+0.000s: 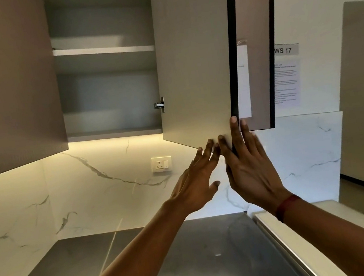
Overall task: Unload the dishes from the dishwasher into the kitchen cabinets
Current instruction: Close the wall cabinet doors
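At far left I see one closed cabinet front [6, 79]. Beside it one cabinet [115, 133] stands open, showing one inner shelf [103, 50] and one hinge [160, 104]. Pale shapes sit on both levels, too blurred for me to call them dishes. Below are one wall socket [161, 163] and the steel counter [191, 252].

Moving right, the open door [192, 67] swings out toward me, with a second open door [257, 70] just behind it. Two hands meet at its lower corner. The left hand [196, 182] touches the bottom edge with straight fingertips. The right hand [250, 170] lies flat, with straight fingers along the dark side edge. Neither hand grips anything or carries a dish, and the dishwasher is out of my view. At far right the wall carries one label [285, 50] and two printed sheets.

I judge the step to be working this door, though I cannot tell whether it is opening or closing. If loading comes next, the door must stand clear and both hands must go down for dishes.
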